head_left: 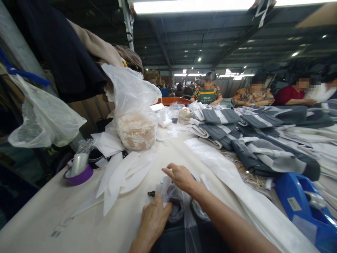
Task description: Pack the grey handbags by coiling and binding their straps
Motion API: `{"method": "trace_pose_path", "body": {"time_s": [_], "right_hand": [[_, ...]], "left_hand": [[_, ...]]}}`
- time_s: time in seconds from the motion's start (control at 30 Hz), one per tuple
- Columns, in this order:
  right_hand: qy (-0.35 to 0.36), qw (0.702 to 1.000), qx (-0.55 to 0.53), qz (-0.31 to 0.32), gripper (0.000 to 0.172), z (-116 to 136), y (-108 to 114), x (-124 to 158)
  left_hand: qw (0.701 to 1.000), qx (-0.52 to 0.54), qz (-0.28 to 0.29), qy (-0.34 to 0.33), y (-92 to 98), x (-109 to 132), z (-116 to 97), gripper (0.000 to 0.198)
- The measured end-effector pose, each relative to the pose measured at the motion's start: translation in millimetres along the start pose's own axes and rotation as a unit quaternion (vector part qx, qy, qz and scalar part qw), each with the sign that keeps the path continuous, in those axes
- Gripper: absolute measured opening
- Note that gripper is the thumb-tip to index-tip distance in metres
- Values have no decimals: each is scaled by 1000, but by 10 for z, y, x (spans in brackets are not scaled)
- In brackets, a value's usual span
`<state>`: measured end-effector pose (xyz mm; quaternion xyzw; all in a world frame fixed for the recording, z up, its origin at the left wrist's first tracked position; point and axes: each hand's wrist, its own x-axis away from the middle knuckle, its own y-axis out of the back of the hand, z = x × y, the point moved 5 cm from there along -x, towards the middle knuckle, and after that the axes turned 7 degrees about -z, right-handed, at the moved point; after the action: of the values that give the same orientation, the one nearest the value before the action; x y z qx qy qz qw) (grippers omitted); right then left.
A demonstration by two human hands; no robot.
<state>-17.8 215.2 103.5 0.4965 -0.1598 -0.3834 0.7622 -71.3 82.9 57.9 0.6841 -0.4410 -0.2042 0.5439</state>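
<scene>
A translucent bag (pixel 46 121) hangs near dark clothing (pixel 60 49).

Head view, close above hands (pixel 154 217), facing forward-down along table (pixel 92 225).

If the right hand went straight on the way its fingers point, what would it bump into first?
Probably the loose white sheets on the table, though the right hand looks raised, so it might pass above them.

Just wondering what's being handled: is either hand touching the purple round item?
No, the purple round item lies on the table, well apart from both the left hand and the right hand.
</scene>
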Motion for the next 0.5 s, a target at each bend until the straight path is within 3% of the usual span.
{"method": "trace_pose_path", "body": {"time_s": [0.07, 0.13, 0.23, 0.3, 0.4, 0.5], "right_hand": [[-37, 998, -11, -42, 38, -312, 284, 53], [-85, 994, -17, -67, 40, -676, 480, 111], [-123, 990, -55, -47, 43, -1060, 517, 198], [-127, 987, -92, -31, 46, -1135, 449, 267], [-129, 982, -136, -26, 45, -1085, 351, 366], [-161, 974, -160, -25, 33, -1060, 278, 403]], "left_hand": [[999, 14, -47, -10, 115, 6, 37, 34], [989, 9, -143, -23, 321, -44, 6, 41], [967, -16, -245, -63, 576, -246, -239, 42], [965, -40, -219, -136, 581, -448, -525, 46], [956, -90, -121, -250, 407, -680, -915, 45], [952, -137, -102, -254, 240, -828, -985, 32]]}}
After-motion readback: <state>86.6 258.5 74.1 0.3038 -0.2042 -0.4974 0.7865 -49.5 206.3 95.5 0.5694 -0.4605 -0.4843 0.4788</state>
